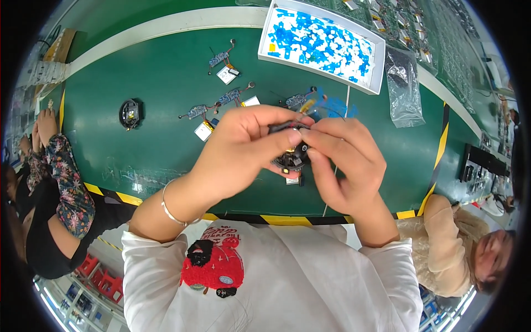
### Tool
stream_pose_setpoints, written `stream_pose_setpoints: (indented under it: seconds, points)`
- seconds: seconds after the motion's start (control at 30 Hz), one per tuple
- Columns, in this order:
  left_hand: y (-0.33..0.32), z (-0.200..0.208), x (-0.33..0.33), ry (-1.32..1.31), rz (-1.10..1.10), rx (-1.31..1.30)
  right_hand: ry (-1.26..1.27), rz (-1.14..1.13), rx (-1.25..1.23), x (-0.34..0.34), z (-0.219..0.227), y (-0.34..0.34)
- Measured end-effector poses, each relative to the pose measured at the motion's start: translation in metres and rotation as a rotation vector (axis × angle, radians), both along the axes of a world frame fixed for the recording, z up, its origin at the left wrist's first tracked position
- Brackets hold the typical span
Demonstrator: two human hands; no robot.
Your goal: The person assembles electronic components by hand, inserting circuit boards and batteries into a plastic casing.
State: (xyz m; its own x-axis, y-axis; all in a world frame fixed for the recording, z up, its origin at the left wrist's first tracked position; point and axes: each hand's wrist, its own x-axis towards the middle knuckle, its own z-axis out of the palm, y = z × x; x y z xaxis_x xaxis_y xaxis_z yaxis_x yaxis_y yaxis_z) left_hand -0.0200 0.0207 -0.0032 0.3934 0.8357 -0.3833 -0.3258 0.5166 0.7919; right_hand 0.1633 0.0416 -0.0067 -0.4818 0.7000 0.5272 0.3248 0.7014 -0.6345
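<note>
Over the middle of the green table, both my hands hold a round black housing (289, 161) with small electronic parts inside. My left hand (240, 145) wraps its fingers behind the housing, with the thumb laid across the top. From the other side, my right hand (349, 157) pinches at the housing's edge with thumb and fingertips. The fingers partly cover the piece, so any small part between them is hidden. Just beyond lie small blue circuit boards (197, 112) with wires, and a flat silver-white battery (203, 131). A wispy blue thing (332, 107) shows behind my right fingers.
Another black round housing (130, 114) lies at the left. A white box (321, 72) of blue and white pieces stands far right of centre, beside a clear plastic bag (406, 88). Yellow-black tape (285, 220) marks the near edge. Co-workers' sleeves (69, 182) flank both sides.
</note>
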Motion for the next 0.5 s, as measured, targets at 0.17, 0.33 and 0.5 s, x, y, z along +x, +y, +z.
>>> stream_pose_setpoints:
  seconds: [0.17, 0.33, 0.5]
  points:
    - [0.006, -0.005, -0.001, -0.052, 0.113, -0.080, 0.146, 0.008, -0.284, 0.011, 0.006, 0.000]
    - [0.005, -0.001, 0.002, -0.036, 0.121, -0.032, 0.175, -0.031, -0.334, 0.012, 0.000, -0.002]
    - [-0.007, -0.008, 0.014, 0.169, 0.059, 0.268, 0.163, 0.006, -0.403, 0.006, 0.016, 0.002]
